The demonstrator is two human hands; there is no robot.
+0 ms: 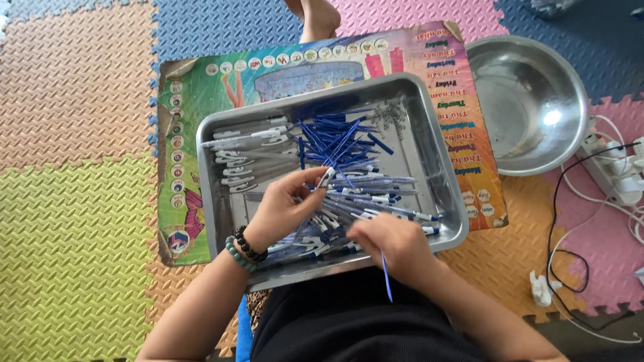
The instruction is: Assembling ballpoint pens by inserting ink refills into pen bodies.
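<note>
A shallow metal tray (439, 177) rests on my lap and a colourful board. It holds clear pen barrels with white clips (245, 157) at the left, a heap of blue refills (335, 141) in the middle and assembled blue-and-white pens (389, 198) in front. My left hand (285, 204), with beaded bracelets at the wrist, pinches a white pen part over the pens. My right hand (396, 245) at the tray's near edge holds a thin blue refill (386, 278) that points down toward me.
A round steel bowl (530, 100) stands at the right on the foam puzzle mat. A white power strip (614, 171) with black and white cables lies at the far right. A person's bare foot (318, 17) shows beyond the colourful board (201, 87).
</note>
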